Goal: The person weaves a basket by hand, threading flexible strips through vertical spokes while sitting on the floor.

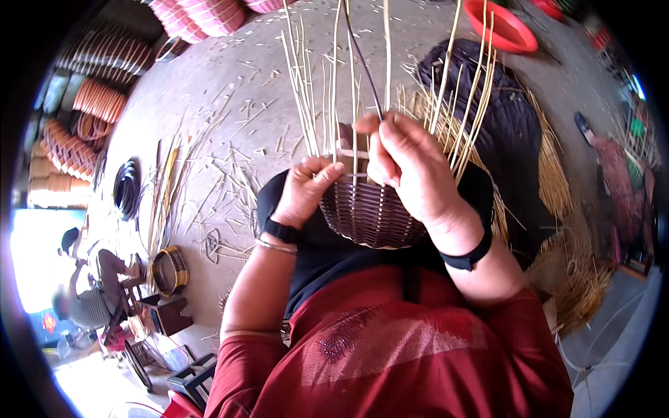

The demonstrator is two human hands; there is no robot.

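Observation:
A dark brown wicker basket (373, 214) rests on my lap, its woven wall facing me. Tall pale stakes (300, 90) stand up from its rim. My left hand (311, 182) grips the rim at the left, thumb and fingers closed around the edge beside a stake. Over the right part of the rim, my right hand (411, 164) pinches a thin dark weaving strand (364, 63) between thumb and forefinger. The strand runs upward past the top of the view. The basket's inside is mostly hidden by my right hand and the stakes.
Cut scraps (226, 184) litter the floor. A coil of dark strands (127, 188) lies left, near a round basket (171, 270). Dark cloth (488, 97) and bundled pale rods (550, 167) lie right. A red basin (505, 28) stands far right. Another person (90, 303) sits at lower left.

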